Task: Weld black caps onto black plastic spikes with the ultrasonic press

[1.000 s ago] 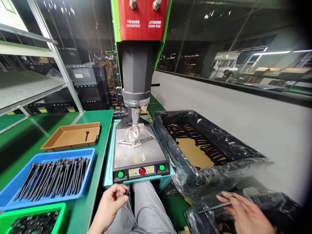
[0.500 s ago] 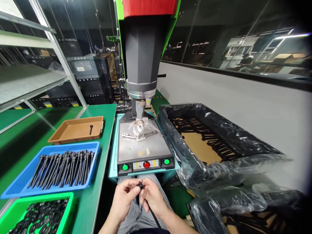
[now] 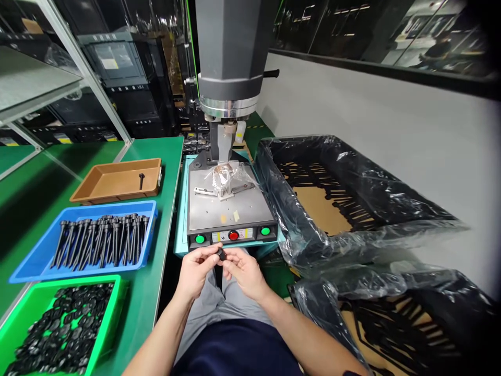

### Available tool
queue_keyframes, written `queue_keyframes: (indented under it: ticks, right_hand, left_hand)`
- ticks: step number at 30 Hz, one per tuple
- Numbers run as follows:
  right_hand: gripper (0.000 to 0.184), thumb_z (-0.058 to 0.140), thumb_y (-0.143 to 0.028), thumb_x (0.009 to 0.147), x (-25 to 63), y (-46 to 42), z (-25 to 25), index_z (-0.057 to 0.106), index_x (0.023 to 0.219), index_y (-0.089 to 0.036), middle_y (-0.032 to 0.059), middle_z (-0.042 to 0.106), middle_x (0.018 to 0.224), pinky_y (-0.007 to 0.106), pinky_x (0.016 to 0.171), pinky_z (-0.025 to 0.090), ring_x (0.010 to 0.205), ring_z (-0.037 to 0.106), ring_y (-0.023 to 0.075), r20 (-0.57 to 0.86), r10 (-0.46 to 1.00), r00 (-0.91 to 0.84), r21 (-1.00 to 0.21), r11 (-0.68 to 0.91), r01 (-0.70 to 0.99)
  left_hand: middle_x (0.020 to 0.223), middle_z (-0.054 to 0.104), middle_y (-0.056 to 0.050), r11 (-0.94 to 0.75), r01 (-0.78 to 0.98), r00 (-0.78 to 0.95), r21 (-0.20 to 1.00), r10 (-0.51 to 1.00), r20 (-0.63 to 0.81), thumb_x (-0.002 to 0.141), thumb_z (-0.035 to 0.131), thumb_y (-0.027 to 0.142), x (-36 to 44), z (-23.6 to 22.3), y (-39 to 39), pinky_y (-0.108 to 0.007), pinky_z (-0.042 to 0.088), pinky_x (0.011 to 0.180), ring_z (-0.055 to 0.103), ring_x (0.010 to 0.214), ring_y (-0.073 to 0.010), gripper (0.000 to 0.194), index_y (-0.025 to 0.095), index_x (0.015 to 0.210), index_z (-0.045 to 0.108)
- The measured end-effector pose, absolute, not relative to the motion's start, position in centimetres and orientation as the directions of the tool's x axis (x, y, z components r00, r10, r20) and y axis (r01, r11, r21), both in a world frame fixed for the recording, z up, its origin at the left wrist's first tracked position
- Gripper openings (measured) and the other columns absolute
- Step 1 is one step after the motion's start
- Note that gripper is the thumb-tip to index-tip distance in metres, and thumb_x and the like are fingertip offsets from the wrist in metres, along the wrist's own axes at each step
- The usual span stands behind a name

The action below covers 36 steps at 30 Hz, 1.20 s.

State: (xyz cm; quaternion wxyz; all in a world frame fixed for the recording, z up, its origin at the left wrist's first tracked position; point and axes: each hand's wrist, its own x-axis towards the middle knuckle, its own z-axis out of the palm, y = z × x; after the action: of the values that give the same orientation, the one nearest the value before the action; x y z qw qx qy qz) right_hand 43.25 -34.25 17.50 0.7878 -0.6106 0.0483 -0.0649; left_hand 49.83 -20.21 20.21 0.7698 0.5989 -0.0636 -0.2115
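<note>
My left hand (image 3: 195,274) and my right hand (image 3: 245,274) meet above my lap, in front of the press. Both pinch a small dark black plastic part (image 3: 221,254) between thumbs and fingertips. Only its rounded end shows; if a stem belongs to it, I cannot see it at this angle. Close ahead of my fingers is the press's front panel, with a red button (image 3: 233,236), a left green button (image 3: 200,239) and a right green button (image 3: 265,231).
Long black rods (image 3: 104,237) with thick heads fill a blue tray (image 3: 153,230) at left. Nearer, a green tray (image 3: 113,313) holds black rings; a brown tray (image 3: 97,196) holds one short piece. Plastic-lined bins (image 3: 376,232) with black parts stand right. The press head (image 3: 229,62) hangs over its plate.
The view has tilted downward, showing more of my forearms and lap. A black rod that trailed below my right hand no longer shows. Both hands still pinch the black part.
</note>
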Motion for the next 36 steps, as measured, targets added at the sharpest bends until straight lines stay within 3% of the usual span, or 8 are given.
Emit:
queue_keyframes:
  ticks: [5, 11, 18, 25, 27, 31, 36]
  right_hand:
    - [0.028, 0.064, -0.034, 0.085, 43.7, -34.2, 17.9, 0.063, 0.109, -0.020, 0.0030, 0.069, 0.085, 0.024, 0.051, 0.052, 0.060, 0.062, 0.0122, 0.056, -0.191, 0.980, -0.988, 0.131, 0.082]
    - [0.029, 0.067, -0.038, 0.084, 44.4, -34.2, 17.8, 0.060, 0.104, -0.019, -0.0010, 0.063, 0.071, 0.024, 0.050, 0.051, 0.055, 0.060, 0.0117, 0.006, -0.127, 0.992, -0.962, 0.269, 0.040]
    - [0.040, 0.067, -0.050, 0.083, 46.1, -36.1, 18.3, 0.060, 0.107, -0.019, 0.0031, 0.066, 0.081, 0.031, 0.070, 0.051, 0.074, 0.064, 0.0167, 0.040, -0.029, 0.999, -0.940, 0.339, 0.048]
    - [0.036, 0.067, -0.049, 0.083, 48.4, -38.2, 18.4, 0.068, 0.101, -0.018, 0.0024, 0.066, 0.080, 0.025, 0.059, 0.042, 0.063, 0.057, 0.0126, 0.005, -0.007, 1.000, -0.939, 0.345, 0.007]
    - [0.036, 0.070, -0.049, 0.080, 49.3, -39.2, 18.2, 0.068, 0.099, -0.018, 0.0028, 0.067, 0.078, 0.025, 0.059, 0.042, 0.062, 0.057, 0.0128, -0.036, -0.055, 0.998, -0.928, 0.372, -0.013]
    - [0.041, 0.071, -0.052, 0.076, 52.5, -42.2, 18.0, 0.065, 0.098, -0.017, 0.0042, 0.069, 0.080, 0.023, 0.054, 0.041, 0.063, 0.057, 0.0135, -0.080, -0.306, 0.949, -0.935, 0.354, 0.035]
    - [0.042, 0.074, -0.049, 0.070, 57.5, -45.4, 19.1, 0.064, 0.097, -0.017, 0.0047, 0.070, 0.083, 0.022, 0.051, 0.040, 0.067, 0.059, 0.0148, -0.021, -0.463, 0.886, -0.958, 0.262, 0.115]
  left_hand:
    - [0.114, 0.071, -0.013, 0.161, 0.149, 0.912, 0.976, -0.403, -0.073, 0.072, 0.077, 0.030, 50.2, 20.0, -20.0, -0.044, 0.048, 0.099, 0.062, 0.112, -0.0276, 0.020, 0.017, 0.087, 0.075]
    - [0.110, 0.070, -0.012, 0.084, 0.013, 0.899, 0.996, -0.438, 0.025, 0.071, 0.078, 0.030, 50.9, 19.9, -19.8, -0.038, 0.052, 0.089, 0.065, 0.102, -0.0245, 0.022, 0.018, 0.089, 0.074]
    - [0.111, 0.069, -0.011, -0.014, -0.116, 0.895, 0.993, -0.436, 0.098, 0.077, 0.072, 0.034, 52.5, 19.5, -21.1, -0.035, 0.051, 0.089, 0.064, 0.102, -0.0245, 0.023, 0.020, 0.096, 0.074]
    - [0.125, 0.060, -0.012, -0.093, -0.305, 0.829, 0.948, -0.515, 0.217, 0.083, 0.065, 0.036, 53.6, 19.1, -23.0, -0.043, 0.043, 0.100, 0.055, 0.117, -0.0267, 0.024, 0.023, 0.101, 0.073]
    - [0.130, 0.057, -0.012, -0.070, -0.296, 0.833, 0.953, -0.507, 0.221, 0.081, 0.067, 0.037, 54.5, 19.0, -23.6, -0.043, 0.044, 0.099, 0.053, 0.120, -0.0276, 0.031, 0.024, 0.109, 0.070]
    - [0.139, 0.050, -0.012, 0.042, -0.182, 0.874, 0.982, -0.451, 0.181, 0.080, 0.068, 0.039, 57.8, 19.6, -25.3, -0.040, 0.045, 0.097, 0.053, 0.120, -0.0257, 0.058, 0.027, 0.135, 0.051]
    - [0.139, 0.048, -0.014, 0.183, 0.137, 0.865, 0.974, -0.501, -0.028, 0.081, 0.067, 0.047, 62.6, 21.9, -28.1, -0.040, 0.046, 0.095, 0.059, 0.113, -0.0246, 0.080, 0.035, 0.148, 0.028]
